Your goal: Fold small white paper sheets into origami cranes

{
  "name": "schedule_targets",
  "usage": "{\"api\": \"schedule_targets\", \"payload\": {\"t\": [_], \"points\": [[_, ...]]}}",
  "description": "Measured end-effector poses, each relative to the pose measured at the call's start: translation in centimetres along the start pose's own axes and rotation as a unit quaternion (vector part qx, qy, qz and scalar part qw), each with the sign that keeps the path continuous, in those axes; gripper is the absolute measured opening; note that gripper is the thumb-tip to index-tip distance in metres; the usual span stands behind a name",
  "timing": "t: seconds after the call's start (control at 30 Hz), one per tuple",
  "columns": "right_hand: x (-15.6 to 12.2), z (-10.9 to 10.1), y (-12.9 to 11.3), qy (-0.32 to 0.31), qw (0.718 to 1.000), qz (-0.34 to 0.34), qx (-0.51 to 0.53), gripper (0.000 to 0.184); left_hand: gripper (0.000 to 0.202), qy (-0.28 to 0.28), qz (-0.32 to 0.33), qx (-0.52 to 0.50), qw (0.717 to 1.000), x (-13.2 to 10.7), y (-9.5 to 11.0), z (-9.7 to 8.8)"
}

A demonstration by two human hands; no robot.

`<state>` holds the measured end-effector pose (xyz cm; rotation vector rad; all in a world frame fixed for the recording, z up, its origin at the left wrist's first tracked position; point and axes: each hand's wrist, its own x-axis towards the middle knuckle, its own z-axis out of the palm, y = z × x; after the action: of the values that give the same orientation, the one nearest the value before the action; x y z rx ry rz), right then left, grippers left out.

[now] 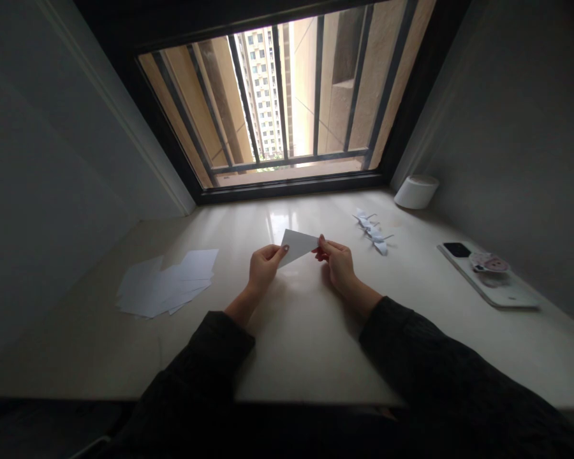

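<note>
White paper triangle point(294, 247) is pinched tight between my left hand point(265, 266) and right hand point(338, 264) at twelve o'clock; I hold it up, and it needs another crease.

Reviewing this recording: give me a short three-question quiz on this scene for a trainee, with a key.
1. True or false: the white paper triangle is held by both the left hand and the right hand.
2. Which lies nearer the left hand: the loose paper sheets or the phone?
3. What folded paper figures lie beyond the right hand?

Key: 1 true; 2 the loose paper sheets; 3 paper cranes.
</note>
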<state>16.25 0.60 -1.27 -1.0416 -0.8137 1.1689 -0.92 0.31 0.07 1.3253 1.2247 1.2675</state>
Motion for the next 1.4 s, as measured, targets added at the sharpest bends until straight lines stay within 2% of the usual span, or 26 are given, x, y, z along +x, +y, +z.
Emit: {"api": "schedule_targets", "payload": {"t": [0.13,0.27,0.37,0.47,0.63,0.77,0.87,1.0,1.1,1.2,1.4], "points": [[0.2,-0.1,0.1,0.013,1.0,-0.011,0.018,0.049,0.033,0.023,0.005,0.0,1.0,0.1,0.1,-0.2],[-0.6,0.0,-0.6,0.029,0.992,-0.108,-0.059,0.051,0.033,0.043,0.006,-0.008,0.999,0.1,0.2,-0.2],[-1.5,0.3,-1.1,-0.031,0.974,-0.156,-0.159,0.052,0.033,0.034,0.021,0.022,0.999,-0.1,0.2,-0.1],[-2.1,0.5,-1.3,-0.072,0.951,-0.196,-0.226,0.046,0.032,0.04,0.062,0.1,0.992,-0.3,0.3,0.1],[-2.1,0.4,-1.1,-0.077,0.926,-0.249,-0.273,0.035,0.032,0.049,0.09,0.161,0.982,-0.4,0.0,0.0],[-2.0,0.3,-0.9,-0.069,0.917,-0.262,-0.293,0.028,0.033,0.045,0.091,0.176,0.979,-0.1,-0.3,-0.2],[-2.0,0.2,-0.6,-0.071,0.917,-0.246,-0.305,0.028,0.031,0.046,0.108,0.214,0.97,-0.2,-0.2,-0.2],[-1.8,0.1,-0.4,-0.091,0.923,-0.225,-0.298,0.03,0.026,0.045,0.169,0.305,0.936,-0.8,0.4,-0.1],[-1.7,0.0,-0.5,-0.078,0.921,-0.239,-0.298,0.028,0.022,0.048,0.206,0.375,0.903,-1.1,0.8,0.0],[-1.8,0.0,-0.7,-0.082,0.91,-0.256,-0.317,0.023,0.02,0.039,0.228,0.408,0.883,-1.3,1.0,0.1],[-1.7,-0.1,-0.7,-0.095,0.885,-0.278,-0.361,0.015,0.045,-0.011,0.26,0.416,0.872,-1.7,1.7,0.1]]}}
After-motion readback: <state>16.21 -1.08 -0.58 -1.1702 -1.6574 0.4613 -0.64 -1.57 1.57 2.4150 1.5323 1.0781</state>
